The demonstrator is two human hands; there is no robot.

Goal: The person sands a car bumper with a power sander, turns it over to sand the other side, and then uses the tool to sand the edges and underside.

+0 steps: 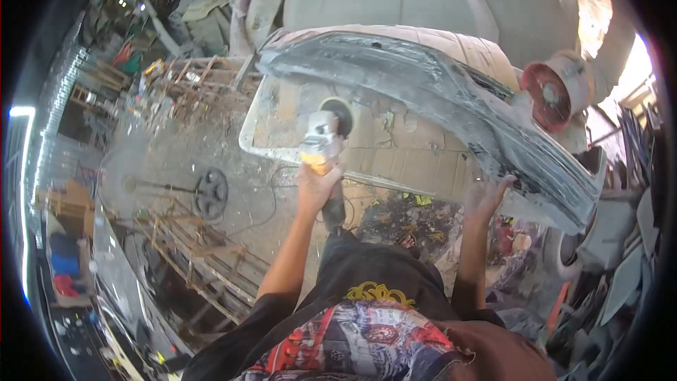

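Observation:
My left hand (319, 187) is closed around an angle grinder (322, 138) with a silver head and an orange-yellow body. Its round dark disc (341, 116) faces the worktop and stands apart from the panel. A long, curved grey car body panel (395, 74), streaked with pale dust, lies across the cardboard-covered worktop (405, 166). At the panel's lower right edge, my right hand (485, 199) grips its rim. The undersides of the right fingers are partly hidden.
A red-rimmed round fan or duct (553, 95) stands beyond the panel's right end. Wooden frames (204, 254) and a black wheel-like disc (212, 194) are on the left floor. A cable (273, 201) runs over the ground. Stacked panels (631, 240) crowd the right side.

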